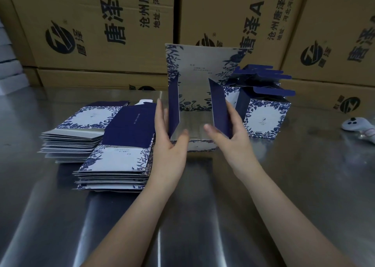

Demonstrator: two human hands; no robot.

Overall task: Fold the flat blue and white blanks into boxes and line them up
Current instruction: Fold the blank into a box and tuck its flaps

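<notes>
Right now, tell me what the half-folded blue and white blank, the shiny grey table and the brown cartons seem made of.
Half-folded blue and white blank: thin printed card, matte; sharp creases.
Shiny grey table: probably brushed steel; streaky reflections.
Brown cartons: probably cardboard; dull faces, black print.

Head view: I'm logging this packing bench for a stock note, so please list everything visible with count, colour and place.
Half-folded blank: one, blue and white, upright in the middle.
Flat blank stacks: two, blue and white, left of it.
Folded boxes: a row, count unclear, blue and white, right of it, top flaps open.
Controller: one, white, far right edge.
Cartons: several, brown with black print, stacked at the back.
Table: one, shiny metal, under all of these.
Left hand: straight fingers against the blank's left side flap.
Right hand: straight fingers against its right side flap.
</notes>
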